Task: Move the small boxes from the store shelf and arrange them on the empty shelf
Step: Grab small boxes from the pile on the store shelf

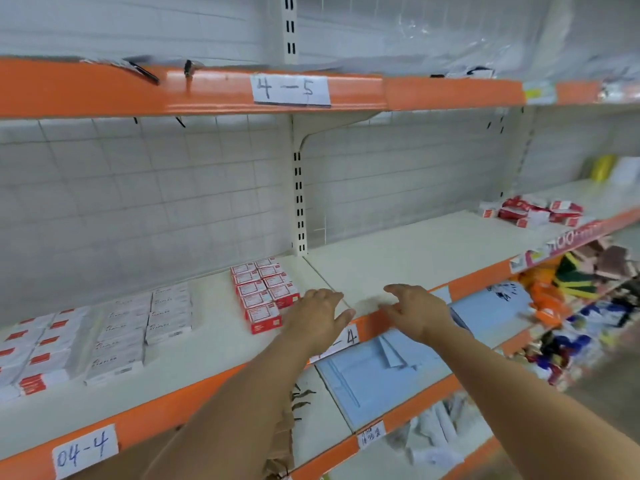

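Two bare forearms reach forward from the bottom edge toward the cream metal shelf with the orange front strip. On this strip, near the person, sits a white paper label with "04-4" written in blue. Both hands are over the front edge of the shelf and hold nothing. The left hand has its fingers straight and a little spread, palm down, just beside the block of small red-and-white cardboard boxes. The right hand is open too, with relaxed fingers that point left. The small boxes stand in two neat rows. Left of them lie rows of flat white boxes. Farther right on the same level, well apart from the hands, is a loose heap of red-and-white boxes. Above, a white paper label with "4-5" hangs on the upper orange shelf edge.
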The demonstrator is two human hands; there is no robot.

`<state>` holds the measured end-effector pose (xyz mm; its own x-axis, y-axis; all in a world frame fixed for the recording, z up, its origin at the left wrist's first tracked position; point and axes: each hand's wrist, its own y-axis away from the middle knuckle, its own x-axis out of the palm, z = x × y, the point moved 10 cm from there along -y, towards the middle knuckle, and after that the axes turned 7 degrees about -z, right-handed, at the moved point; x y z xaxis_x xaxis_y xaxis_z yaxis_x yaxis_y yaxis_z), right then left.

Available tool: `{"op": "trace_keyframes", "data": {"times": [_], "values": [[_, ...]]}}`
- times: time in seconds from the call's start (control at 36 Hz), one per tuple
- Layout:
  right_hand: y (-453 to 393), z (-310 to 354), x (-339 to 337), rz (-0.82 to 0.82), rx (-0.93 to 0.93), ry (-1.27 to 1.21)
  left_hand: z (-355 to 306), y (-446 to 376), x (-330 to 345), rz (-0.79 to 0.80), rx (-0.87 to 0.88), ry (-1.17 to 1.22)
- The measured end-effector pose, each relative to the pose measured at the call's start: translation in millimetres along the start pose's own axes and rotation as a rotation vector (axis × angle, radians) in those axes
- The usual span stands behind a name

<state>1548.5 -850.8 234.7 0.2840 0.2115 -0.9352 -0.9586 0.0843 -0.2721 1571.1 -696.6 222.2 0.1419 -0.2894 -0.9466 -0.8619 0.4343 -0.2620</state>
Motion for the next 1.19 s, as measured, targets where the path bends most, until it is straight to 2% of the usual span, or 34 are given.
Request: {"op": "trace_keyframes", "data": {"times": [0.25,0.61,0.86,1.19], "values": [[22,-130,-28,0.002,0.201,0.063,-108,-51,44,0.096,0.180,0.042],[31,-309,-80,-0.046,0.328,0.129,-264,-124,98,0.144,0.247,0.069],[18,-402,-96,-0.018,0.334,0.131,-357,-169,136,0.182,0.293,0.069],[-44,-479,-105,-0.013,0.355,0.130,-417,-280,151,0.059,0.343,0.058]]}}
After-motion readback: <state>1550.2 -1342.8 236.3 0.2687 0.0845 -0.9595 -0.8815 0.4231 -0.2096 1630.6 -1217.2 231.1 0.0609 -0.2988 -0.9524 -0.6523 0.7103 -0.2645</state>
